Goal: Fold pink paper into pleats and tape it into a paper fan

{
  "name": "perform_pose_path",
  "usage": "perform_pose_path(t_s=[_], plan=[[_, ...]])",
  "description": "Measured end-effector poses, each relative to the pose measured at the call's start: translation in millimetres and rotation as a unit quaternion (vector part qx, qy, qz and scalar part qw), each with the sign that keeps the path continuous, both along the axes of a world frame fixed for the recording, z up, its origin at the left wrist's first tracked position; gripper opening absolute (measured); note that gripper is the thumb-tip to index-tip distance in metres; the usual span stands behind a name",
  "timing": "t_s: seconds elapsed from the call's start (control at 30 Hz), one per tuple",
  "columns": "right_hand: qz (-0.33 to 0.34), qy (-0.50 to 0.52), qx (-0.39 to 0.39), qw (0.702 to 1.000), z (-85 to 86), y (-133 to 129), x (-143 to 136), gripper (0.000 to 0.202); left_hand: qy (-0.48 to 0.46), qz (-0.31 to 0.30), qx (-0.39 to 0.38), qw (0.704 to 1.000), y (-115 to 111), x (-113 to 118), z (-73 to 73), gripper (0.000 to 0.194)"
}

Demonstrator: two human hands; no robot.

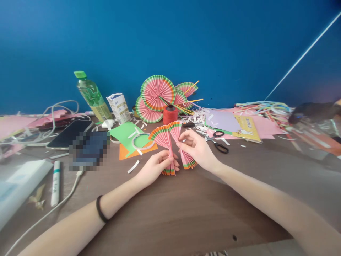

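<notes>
Between my hands is a pleated paper fan (162,137), pink with a green and orange edge, partly spread out at top and bottom. My left hand (157,165) pinches its left part near the narrow middle. With thumb and fingertips my right hand (195,147) grips the right part, which also flares above and below. Just behind the fan stands a red thread spool (170,115). Finished round paper fans (157,93) in the same colours lean together against the wall. Black-handled scissors (221,147) lie right of my right hand.
A green bottle (93,96) and a milk carton (119,108) stand at the back left. Phones (70,133), a marker (55,183) and cables lie left. Green paper (125,137) under a tape ring (134,144) is nearby. Purple paper (222,120) and a yellow packet (247,128) lie right.
</notes>
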State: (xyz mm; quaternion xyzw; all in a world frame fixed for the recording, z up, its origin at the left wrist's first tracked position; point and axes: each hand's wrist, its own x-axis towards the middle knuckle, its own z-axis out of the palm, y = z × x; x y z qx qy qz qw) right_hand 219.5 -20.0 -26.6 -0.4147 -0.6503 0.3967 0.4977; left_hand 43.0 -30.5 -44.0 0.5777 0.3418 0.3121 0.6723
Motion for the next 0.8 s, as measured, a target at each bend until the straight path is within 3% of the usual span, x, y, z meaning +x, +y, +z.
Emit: perform_pose_path(t_s=[0.43, 0.8], plan=[[0.026, 0.011, -0.042, 0.999, -1.0, -0.7, -2.5, 0.015, 0.051, -0.003, 0.031, 0.998, -3.1, 2.0, -1.3, 0.022], [0.02, -0.036, -0.032, 0.999, -0.8, -3.8, -5.2, 0.013, 0.078, -0.025, 0.053, 0.995, -3.1, 1.9, -2.7, 0.021]])
